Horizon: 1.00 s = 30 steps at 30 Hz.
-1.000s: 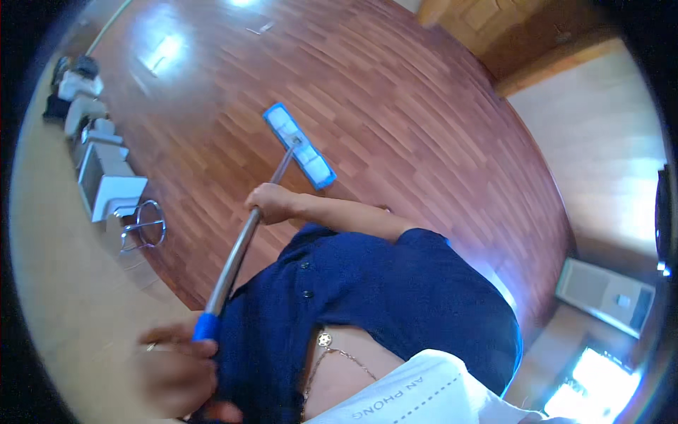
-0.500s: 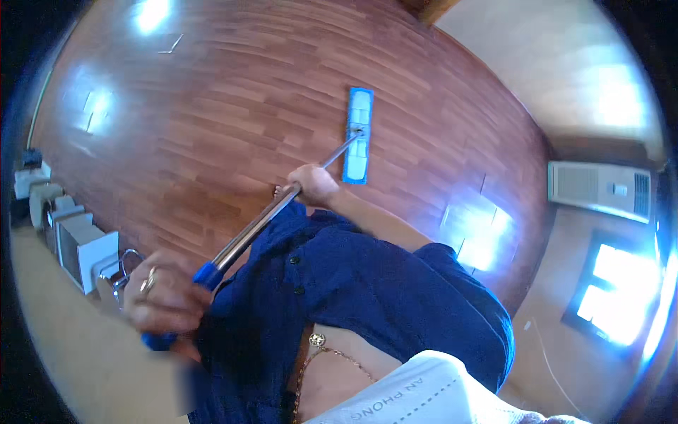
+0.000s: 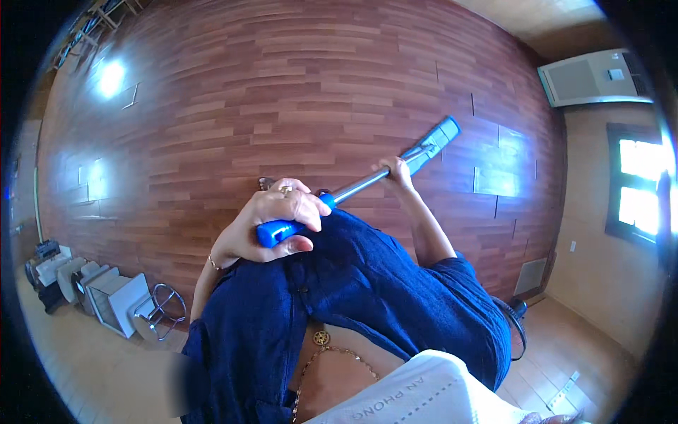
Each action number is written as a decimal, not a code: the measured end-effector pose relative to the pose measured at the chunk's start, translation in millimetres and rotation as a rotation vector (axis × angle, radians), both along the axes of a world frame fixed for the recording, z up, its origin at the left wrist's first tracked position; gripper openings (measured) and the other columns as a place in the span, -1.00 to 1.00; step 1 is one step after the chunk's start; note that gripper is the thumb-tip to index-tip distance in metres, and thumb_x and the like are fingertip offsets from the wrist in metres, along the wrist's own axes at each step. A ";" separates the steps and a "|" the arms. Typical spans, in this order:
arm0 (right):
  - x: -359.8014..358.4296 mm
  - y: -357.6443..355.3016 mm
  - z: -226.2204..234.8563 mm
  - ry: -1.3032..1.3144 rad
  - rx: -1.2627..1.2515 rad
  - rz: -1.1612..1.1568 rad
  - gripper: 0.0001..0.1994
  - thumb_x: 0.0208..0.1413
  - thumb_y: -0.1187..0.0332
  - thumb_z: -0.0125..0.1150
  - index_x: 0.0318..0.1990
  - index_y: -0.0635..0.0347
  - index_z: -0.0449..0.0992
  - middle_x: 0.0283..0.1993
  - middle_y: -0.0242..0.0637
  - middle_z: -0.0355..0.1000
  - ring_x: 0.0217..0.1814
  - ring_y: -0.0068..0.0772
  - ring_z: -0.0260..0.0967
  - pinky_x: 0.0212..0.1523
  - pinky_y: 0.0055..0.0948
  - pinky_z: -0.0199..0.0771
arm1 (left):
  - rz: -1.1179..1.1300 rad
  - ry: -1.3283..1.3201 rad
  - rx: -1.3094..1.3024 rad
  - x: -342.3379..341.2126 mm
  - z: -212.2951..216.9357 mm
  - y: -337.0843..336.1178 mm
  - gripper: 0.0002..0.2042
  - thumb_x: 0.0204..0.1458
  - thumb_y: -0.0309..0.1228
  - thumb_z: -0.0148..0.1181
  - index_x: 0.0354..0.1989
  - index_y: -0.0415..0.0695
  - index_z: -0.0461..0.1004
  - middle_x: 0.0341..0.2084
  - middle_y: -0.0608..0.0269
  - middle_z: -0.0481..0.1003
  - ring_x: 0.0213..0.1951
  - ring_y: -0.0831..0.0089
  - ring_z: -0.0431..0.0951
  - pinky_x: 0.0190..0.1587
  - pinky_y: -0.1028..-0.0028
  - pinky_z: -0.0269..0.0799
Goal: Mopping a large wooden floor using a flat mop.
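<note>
Your left hand [image 3: 272, 222] is wrapped tight around the blue plastic grip [image 3: 282, 227] at the top end of the long metal-handled flat mop [image 3: 367, 182], with a ring showing on one finger and a thin bracelet at the wrist. Your right hand [image 3: 394, 172] is closed around the silver shaft further down, not far above the mop's head. The shaft runs from the blue grip up and to the right, and the flat rectangular pale-blue mop head [image 3: 439, 136] lies on the floor at its far end, just beyond your right hand.

The surface under the mop head is a reddish-brown wooden plank floor [image 3: 282, 92]. It is glossy, with bright patches of reflected light at its left side and paler reflections at its right side near the mop head. At the right the wall [image 3: 600, 268] is tan, with a bright window [image 3: 644, 185] set in a dark frame. A white rectangular floor-standing unit [image 3: 590, 76] stands at the upper right against the wall. At the lower left a row of white box-shaped items [image 3: 92, 290] and a chrome wire stand [image 3: 159, 311] sit where the wood meets paler flooring. A black round fan [image 3: 514, 326] stands at the lower right, partly hidden behind your dark blue clothing [image 3: 367, 297].
</note>
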State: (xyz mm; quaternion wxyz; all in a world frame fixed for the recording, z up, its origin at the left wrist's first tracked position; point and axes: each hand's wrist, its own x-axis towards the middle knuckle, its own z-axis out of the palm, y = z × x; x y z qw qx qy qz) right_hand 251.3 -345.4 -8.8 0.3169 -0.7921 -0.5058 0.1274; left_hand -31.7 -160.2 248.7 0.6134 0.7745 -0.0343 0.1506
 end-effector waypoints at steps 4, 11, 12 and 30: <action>-17.9 -37.0 -5.9 0.011 -0.054 -0.087 -0.66 -0.17 0.25 0.34 -0.71 0.18 0.29 -0.62 -0.09 0.33 -0.49 0.07 0.34 -0.45 -0.08 0.31 | -0.068 0.029 -0.146 3.1 -0.3 -8.7 -0.75 -0.33 -0.40 0.34 -0.39 -0.18 0.57 -0.46 0.18 0.56 -0.19 0.20 0.57 0.02 0.24 0.28; -77.1 -56.0 3.1 0.067 -0.013 -0.101 -0.64 -0.12 0.21 0.32 -0.70 0.18 0.29 -0.64 -0.08 0.30 -0.51 0.11 0.31 -0.45 -0.06 0.28 | -0.147 0.046 -0.189 -29.2 7.1 -13.2 -0.80 -0.31 -0.45 0.33 -0.42 -0.17 0.58 -0.46 0.18 0.57 -0.22 0.20 0.57 -0.03 0.26 0.31; -91.7 -53.9 11.7 0.063 -0.020 -0.093 -0.62 -0.11 0.17 0.32 -0.70 0.17 0.29 -0.64 -0.08 0.30 -0.50 0.11 0.31 -0.45 -0.05 0.27 | -0.157 0.046 -0.197 -41.7 19.0 -13.1 -0.81 -0.29 -0.46 0.33 -0.42 -0.17 0.59 -0.46 0.18 0.58 -0.22 0.21 0.57 -0.05 0.27 0.31; -155.4 77.9 34.7 0.258 0.099 0.777 -0.60 -0.05 0.20 0.37 -0.68 0.20 0.31 -0.63 -0.09 0.27 -0.56 -0.05 0.28 -0.52 -0.18 0.23 | 0.249 -0.135 0.357 -140.2 89.7 -105.7 -0.81 -0.17 -0.38 0.41 -0.49 -0.08 0.47 -0.53 0.31 0.47 -0.34 0.29 0.56 -0.18 0.27 0.34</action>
